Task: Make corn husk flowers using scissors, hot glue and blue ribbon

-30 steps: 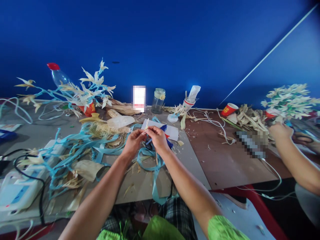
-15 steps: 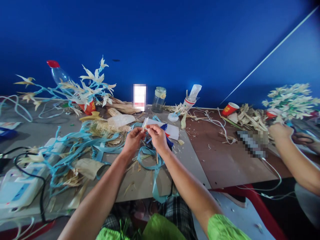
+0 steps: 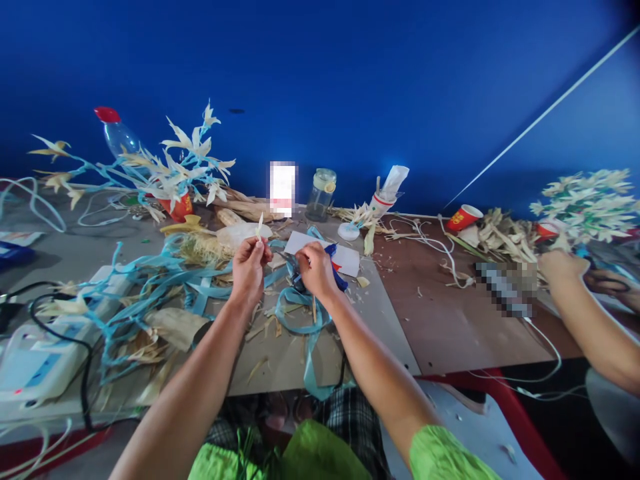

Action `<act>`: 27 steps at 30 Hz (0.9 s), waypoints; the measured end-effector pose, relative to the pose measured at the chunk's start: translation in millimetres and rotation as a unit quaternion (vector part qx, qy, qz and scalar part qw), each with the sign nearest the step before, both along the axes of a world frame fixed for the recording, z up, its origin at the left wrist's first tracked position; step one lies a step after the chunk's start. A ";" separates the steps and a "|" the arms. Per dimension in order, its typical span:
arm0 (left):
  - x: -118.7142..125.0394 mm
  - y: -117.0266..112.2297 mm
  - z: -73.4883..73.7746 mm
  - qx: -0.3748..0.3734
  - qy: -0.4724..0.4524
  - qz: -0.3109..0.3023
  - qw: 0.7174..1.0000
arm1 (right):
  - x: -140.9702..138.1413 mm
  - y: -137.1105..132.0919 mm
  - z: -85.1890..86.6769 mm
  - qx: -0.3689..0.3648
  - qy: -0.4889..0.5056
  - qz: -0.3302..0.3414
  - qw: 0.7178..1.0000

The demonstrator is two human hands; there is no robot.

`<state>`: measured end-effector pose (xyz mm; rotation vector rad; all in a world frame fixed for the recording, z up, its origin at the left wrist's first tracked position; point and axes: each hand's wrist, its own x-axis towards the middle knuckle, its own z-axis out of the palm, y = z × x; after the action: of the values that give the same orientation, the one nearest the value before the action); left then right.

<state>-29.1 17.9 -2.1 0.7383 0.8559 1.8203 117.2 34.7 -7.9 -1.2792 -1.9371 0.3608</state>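
Note:
In my left hand (image 3: 249,267), the thumb and fingers pinch a small pale corn-husk petal (image 3: 260,227), its pointed tip upward. My right hand (image 3: 316,267) is a short way to the right, apart from the left, its fingers curled in. It is over a blue-and-black tool (image 3: 342,279) that it partly hides; whether the fingers grip this cannot be made out. A white card (image 3: 350,261) lies under the tool. Light-blue ribbon (image 3: 313,367) loops below my right hand and hangs toward the table's front edge.
Blue-wrapped stems (image 3: 115,320) and a power strip (image 3: 45,367) crowd the left. Husk flowers stand in a red cup (image 3: 177,207). A glass jar (image 3: 321,197) and a small white-based flower piece (image 3: 349,231) are behind. A co-worker's hand (image 3: 563,267) is at far right.
My hands were together at the petal and are now apart. The left has moved left with the petal; the right has dropped slightly toward the blue-and-black tool.

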 end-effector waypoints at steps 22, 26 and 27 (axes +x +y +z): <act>2.3 -2.4 -1.1 -0.036 0.012 -0.047 0.998 | -8.9 -21.1 4.8 -0.061 -0.242 0.030 0.968; 1.5 -2.4 -0.8 -0.039 0.007 -0.043 0.998 | -8.6 -16.4 9.3 -0.071 -0.110 -0.014 0.991; 1.3 -2.3 -0.7 -0.041 0.005 -0.042 0.998 | -8.3 -14.9 10.0 -0.075 -0.084 -0.021 0.993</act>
<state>-27.8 15.6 -2.9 0.7209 0.8884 1.6984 108.9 19.8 2.2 -1.4863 -2.0520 0.3952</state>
